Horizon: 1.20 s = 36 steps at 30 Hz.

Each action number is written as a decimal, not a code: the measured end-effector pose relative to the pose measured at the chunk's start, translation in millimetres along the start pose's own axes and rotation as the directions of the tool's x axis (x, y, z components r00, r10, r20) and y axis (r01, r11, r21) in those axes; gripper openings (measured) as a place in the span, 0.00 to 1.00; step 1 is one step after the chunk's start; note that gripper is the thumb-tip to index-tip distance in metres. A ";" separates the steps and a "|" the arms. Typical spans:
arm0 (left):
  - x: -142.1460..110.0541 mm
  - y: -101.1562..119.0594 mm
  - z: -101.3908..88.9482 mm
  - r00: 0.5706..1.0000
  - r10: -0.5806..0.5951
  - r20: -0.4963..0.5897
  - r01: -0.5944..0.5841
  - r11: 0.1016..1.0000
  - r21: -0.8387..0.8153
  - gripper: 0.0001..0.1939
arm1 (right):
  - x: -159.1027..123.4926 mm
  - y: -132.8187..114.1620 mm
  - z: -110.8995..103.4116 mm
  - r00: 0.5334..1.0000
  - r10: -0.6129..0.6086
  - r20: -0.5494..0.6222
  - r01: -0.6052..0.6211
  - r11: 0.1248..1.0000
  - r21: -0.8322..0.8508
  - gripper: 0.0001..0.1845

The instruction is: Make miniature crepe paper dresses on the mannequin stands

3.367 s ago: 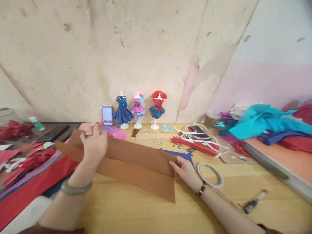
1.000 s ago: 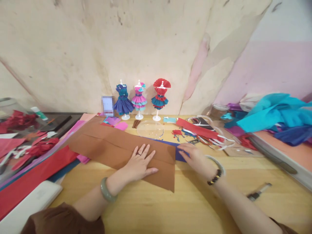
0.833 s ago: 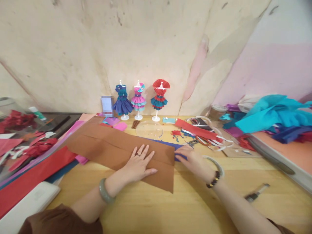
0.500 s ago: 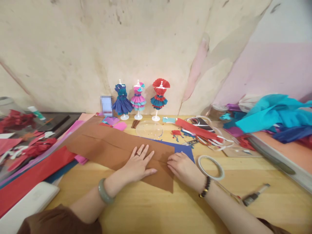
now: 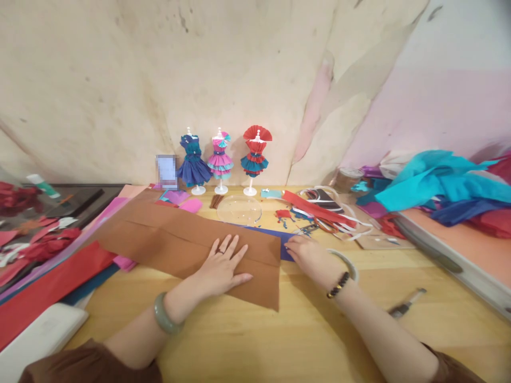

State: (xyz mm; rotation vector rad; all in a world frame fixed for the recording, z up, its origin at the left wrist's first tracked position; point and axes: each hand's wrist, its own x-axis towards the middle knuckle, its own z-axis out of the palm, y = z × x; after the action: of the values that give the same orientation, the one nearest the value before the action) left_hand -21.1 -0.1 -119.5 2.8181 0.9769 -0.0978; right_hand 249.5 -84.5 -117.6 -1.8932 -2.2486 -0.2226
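Note:
My left hand (image 5: 228, 266) lies flat with its fingers spread on a long brown paper sheet (image 5: 159, 239), which has a crease along its length. Just past the sheet's right end, my right hand (image 5: 309, 255) hovers over or touches a blue sheet (image 5: 285, 246); I cannot tell which. Its fingers are curled together, and whatever is between them is hidden. The blue sheet shows partly from under the brown one. A roll of white tape (image 5: 353, 266) sits behind my right wrist, partly covered by it.
Three small dress forms in paper dresses (image 5: 194, 162) stand by the wall. Before them is a clear round dish (image 5: 239, 210). A utility knife (image 5: 407, 303) lies at right. Red paper (image 5: 51, 271) and a white box-like object (image 5: 43, 340) are at left. Turquoise paper (image 5: 431, 181) is heaped far right.
My right hand has lifted off the brown sheet's right edge and shifted right and slightly up to the blue sheet. My left hand stays flat in place. The view has turned slightly right.

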 end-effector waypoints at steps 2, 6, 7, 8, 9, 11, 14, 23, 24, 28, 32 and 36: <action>0.1 -0.4 1.0 1.000 0.002 0.004 -0.002 1.000 0.000 0.42 | 1.7 -7.5 -3.5 1.000 0.006 0.027 -0.004 0.997 -0.081 0.13; -0.7 0.4 0.3 1.000 0.004 0.002 -0.004 1.000 -0.006 0.42 | 3.5 -18.1 -8.2 0.993 0.039 0.116 -0.018 0.984 -0.177 0.13; -1.0 0.8 -0.4 1.000 0.003 -0.006 -0.003 1.000 -0.009 0.42 | 3.9 -19.5 -8.0 0.991 0.049 0.125 -0.026 0.982 -0.186 0.13; -1.4 1.4 -1.2 1.000 0.002 -0.011 -0.002 1.000 -0.012 0.41 | 4.4 -20.1 -7.2 0.990 0.056 0.131 -0.030 0.981 -0.191 0.13; -1.7 1.9 -2.0 1.000 0.001 -0.011 -0.001 1.000 -0.016 0.41 | 5.0 -20.2 -6.1 0.989 0.061 0.135 -0.034 0.981 -0.194 0.13; -2.1 2.6 -3.2 1.000 -0.002 0.000 0.002 1.000 -0.023 0.41 | 6.4 -19.0 -3.5 0.988 0.072 0.138 -0.045 0.980 -0.194 0.13; -1.9 2.3 -2.2 1.000 -0.007 0.011 0.007 1.000 -0.028 0.41 | 7.8 -16.4 -1.1 0.987 0.081 0.135 -0.055 0.981 -0.187 0.14; -0.3 -2.6 7.8 1.000 0.015 -0.021 -0.016 0.998 -0.061 0.43 | 29.4 -11.2 -15.4 0.985 0.073 0.159 -0.048 0.987 -0.155 0.16; -0.3 -2.4 7.7 1.000 0.016 -0.018 -0.017 0.998 -0.064 0.43 | 40.0 -12.3 -18.1 0.985 0.065 0.160 -0.041 0.988 -0.150 0.15; -1.1 -1.5 7.1 0.999 0.025 -0.022 -0.026 0.997 -0.077 0.43 | 95.3 -24.0 -21.3 0.982 0.015 0.186 0.006 0.994 -0.112 0.13; -0.9 -1.5 8.2 1.000 0.022 -0.017 -0.023 0.995 -0.100 0.44 | 139.9 -32.4 -14.3 0.975 0.011 0.222 0.007 0.997 -0.078 0.12; 0.0 -1.8 8.8 1.000 0.025 -0.014 -0.027 0.994 -0.102 0.44 | 155.8 -27.4 -4.2 0.972 0.051 0.228 -0.044 0.998 -0.039 0.11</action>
State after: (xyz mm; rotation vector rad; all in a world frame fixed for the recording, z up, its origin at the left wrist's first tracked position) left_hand -22.3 -0.2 -128.3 2.7409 0.9201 -0.0266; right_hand 197.1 58.7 -75.4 -2.0841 -2.3522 -0.0359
